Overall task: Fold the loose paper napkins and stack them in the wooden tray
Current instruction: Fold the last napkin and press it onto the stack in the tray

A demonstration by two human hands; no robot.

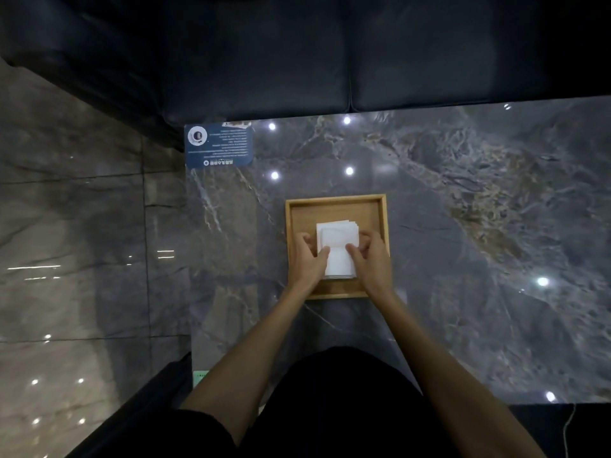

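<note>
A square wooden tray (pixel 334 203) sits on the dark marble table. Inside it lies a stack of white paper napkins (pixel 338 233), its edges slightly fanned at the far right. A folded white napkin (pixel 340 265) lies over the near part of the stack. My left hand (pixel 309 259) rests on the napkin's left edge, thumb on top. My right hand (pixel 368 261) holds the right edge, with thumb and fingertips pinching the fold near the middle. Both hands cover the tray's near corners.
The marble table (pixel 463 226) extends far to the right. A blue printed card (pixel 219 145) lies at its far left corner. A dark sofa (pixel 297 61) stands behind the table. Glossy floor tiles (pixel 82 226) lie to the left.
</note>
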